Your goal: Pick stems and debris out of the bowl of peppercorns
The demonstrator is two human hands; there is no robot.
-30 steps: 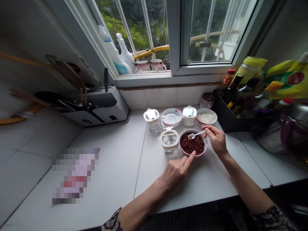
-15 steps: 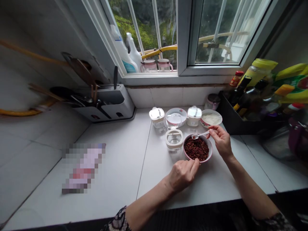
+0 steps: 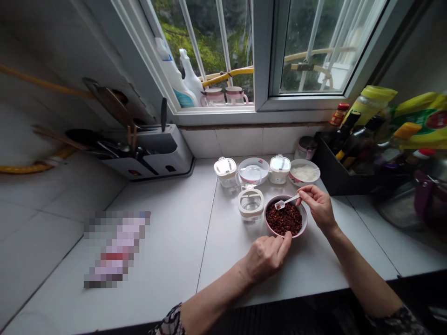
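Observation:
With my left hand (image 3: 267,255) I pinch the near rim of a bowl (image 3: 305,227), pale inside with a pink edge. Dark red dried grains that look like Sichuan peppercorns (image 3: 284,221) fill much of it. Between the thumb and fingers of my right hand (image 3: 318,205) is the handle of a small white spoon (image 3: 288,201). Its scoop hangs over the far left part of the bowl, with a few dark bits in it. Just left of the bowl stands a clear jar (image 3: 250,210) with a cream rim, its clear lid (image 3: 249,177) raised.
Behind are two lidded jars (image 3: 225,172) (image 3: 279,169), a white dish (image 3: 253,163) and a bowl of white grains (image 3: 304,174). A black bin of bottles (image 3: 335,184) stands right, a utensil holder (image 3: 174,153) back left. A blurred-out packet (image 3: 120,249) lies on the left.
The spoon's scoop has shifted slightly left and down over the bowl, with my right hand following. My left hand stays at the rim. The whole view has shifted a little.

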